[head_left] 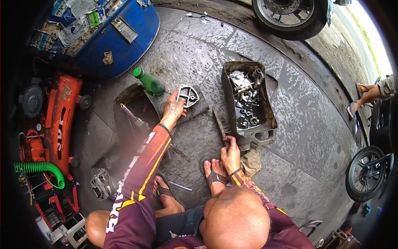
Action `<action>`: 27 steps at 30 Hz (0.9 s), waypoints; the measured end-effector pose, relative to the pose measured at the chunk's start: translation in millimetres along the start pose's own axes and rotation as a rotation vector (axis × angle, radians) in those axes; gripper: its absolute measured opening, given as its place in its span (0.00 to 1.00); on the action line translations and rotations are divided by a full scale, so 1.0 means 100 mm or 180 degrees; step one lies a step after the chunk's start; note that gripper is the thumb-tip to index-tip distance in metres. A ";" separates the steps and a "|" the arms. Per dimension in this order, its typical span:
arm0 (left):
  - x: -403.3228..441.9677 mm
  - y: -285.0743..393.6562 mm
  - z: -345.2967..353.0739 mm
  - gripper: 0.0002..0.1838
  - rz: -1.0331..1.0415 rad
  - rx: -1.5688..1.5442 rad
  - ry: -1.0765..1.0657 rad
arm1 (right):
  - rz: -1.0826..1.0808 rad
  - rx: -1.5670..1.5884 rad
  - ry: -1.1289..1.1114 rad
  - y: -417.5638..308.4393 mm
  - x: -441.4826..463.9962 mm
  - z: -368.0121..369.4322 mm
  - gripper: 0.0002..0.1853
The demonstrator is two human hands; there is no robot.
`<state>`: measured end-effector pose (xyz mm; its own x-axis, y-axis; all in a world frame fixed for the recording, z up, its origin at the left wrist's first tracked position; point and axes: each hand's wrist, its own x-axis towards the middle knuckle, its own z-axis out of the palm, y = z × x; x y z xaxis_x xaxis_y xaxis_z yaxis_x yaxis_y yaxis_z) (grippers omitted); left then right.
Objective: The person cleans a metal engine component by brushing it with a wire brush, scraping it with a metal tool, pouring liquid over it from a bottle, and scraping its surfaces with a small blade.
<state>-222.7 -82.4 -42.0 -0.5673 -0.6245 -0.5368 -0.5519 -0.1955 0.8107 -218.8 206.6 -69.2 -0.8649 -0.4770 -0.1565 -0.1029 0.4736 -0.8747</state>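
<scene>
My left hand [174, 109] grips a silver metal engine cover [188, 96] with openings in it, held over a dark flat block [200, 108] on the floor. In my right hand [230, 155] is a brush [220, 124] with a long narrow handle, its bristled end pointing away from me. Just right of it lies a cut-open plastic jerrycan [271, 119] full of small metal parts [244, 85], bolts among them. Left of my left hand, another cut-open container [124, 97] holds a paintbrush [134, 117]. A green bottle [152, 84] leans beside the cover.
A crumpled rag [251, 162] lies by my right hand, and a pen [181, 186] between my feet. An engine part [101, 183] sits at left near a red floor jack [62, 120]. Beyond are a blue drum [120, 54], motorcycle wheels [286, 16] and another person's feet [355, 106].
</scene>
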 end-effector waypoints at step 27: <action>-0.21 -0.06 0.24 0.13 0.0430 0.1346 0.0555 | -0.0904 -0.1236 -0.0854 -0.85 0.70 -0.06 0.34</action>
<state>-221.8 -49.8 -41.4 -0.5601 -0.7478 -0.3565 -0.7011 0.1987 0.6849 -273.4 137.3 -3.2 -0.6263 -0.7738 -0.0949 -0.5317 0.5129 -0.6740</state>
